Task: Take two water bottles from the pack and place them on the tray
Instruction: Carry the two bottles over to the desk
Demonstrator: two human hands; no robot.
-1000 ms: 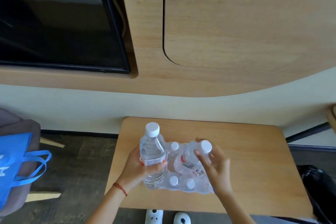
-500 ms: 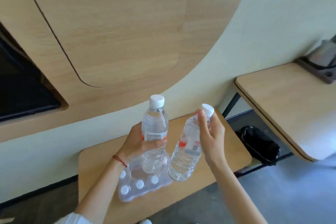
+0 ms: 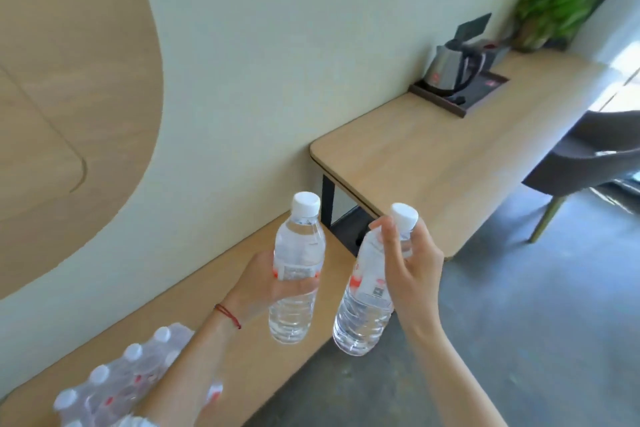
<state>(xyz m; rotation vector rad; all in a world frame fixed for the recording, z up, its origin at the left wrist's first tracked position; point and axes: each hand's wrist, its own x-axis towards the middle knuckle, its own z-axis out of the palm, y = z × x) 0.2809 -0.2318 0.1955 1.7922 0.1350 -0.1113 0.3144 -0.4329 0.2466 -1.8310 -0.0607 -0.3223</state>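
My left hand (image 3: 258, 282) grips a clear water bottle (image 3: 297, 253) with a white cap around its labelled middle, held upright in the air. My right hand (image 3: 410, 265) holds a second clear bottle (image 3: 365, 302) near its neck, tilted slightly. The plastic-wrapped pack (image 3: 114, 381) of several bottles lies on the low wooden table (image 3: 263, 360) at the bottom left, behind my left forearm. The dark tray (image 3: 464, 107) sits far off on the longer wooden desk (image 3: 433, 156), at the upper right.
A steel kettle (image 3: 446, 71) stands on the dark tray, with a black card behind it. A potted plant (image 3: 550, 10) is at the desk's far end. A grey chair (image 3: 588, 156) stands by the desk on the right. Grey floor lies between.
Both bottles have come up out of the pack and off the low table. My view has swung right, so the pack has slid to the bottom left and the desk with the tray has come into sight.
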